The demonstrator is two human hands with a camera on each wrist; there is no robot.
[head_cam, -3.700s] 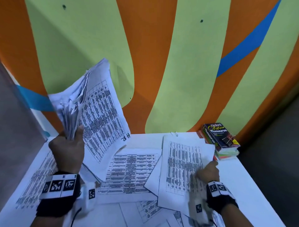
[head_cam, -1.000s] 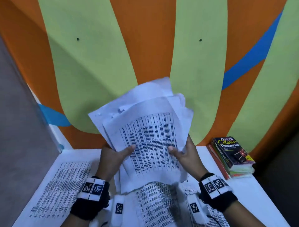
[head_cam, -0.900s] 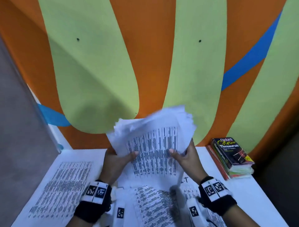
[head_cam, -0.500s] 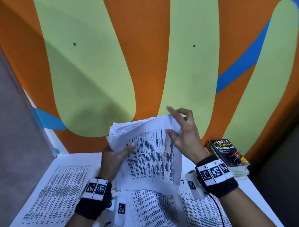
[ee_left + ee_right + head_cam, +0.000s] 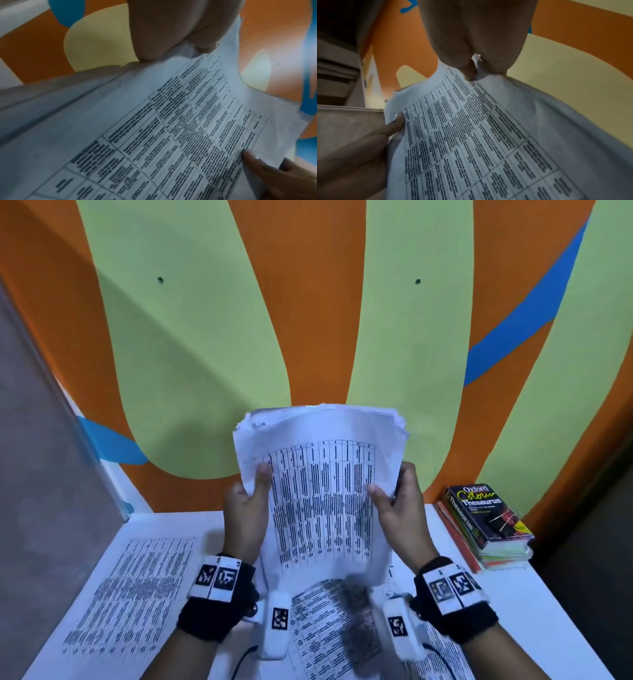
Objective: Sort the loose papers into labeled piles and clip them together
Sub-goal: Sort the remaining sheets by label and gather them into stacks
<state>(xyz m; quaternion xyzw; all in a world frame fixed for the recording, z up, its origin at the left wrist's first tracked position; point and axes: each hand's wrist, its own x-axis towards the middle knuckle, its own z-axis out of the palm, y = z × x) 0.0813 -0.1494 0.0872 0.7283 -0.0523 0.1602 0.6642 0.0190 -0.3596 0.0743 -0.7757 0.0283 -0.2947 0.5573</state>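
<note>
A thick stack of printed table sheets [image 5: 322, 494] stands upright above the white table [image 5: 534, 604], held from both sides. My left hand [image 5: 246, 508] grips its left edge, thumb on the front page. My right hand [image 5: 397, 505] grips the right edge, thumb on the front, fingers behind. The wrist views show the same stack of sheets [image 5: 171, 128] [image 5: 479, 135] close up, with each thumb pressed on the print. More printed sheets [image 5: 329, 628] lie on the table under the stack. No clip is visible.
Another printed sheet [image 5: 133, 594] lies flat at the table's left. A pile of books [image 5: 486, 522] topped by a black thesaurus sits at the back right corner. The painted wall [image 5: 308, 320] stands close behind; a grey partition [image 5: 44, 474] borders the left.
My right hand has come back down from the stack's top corner to grip its right edge. The sheets are now squared together and held more upright.
</note>
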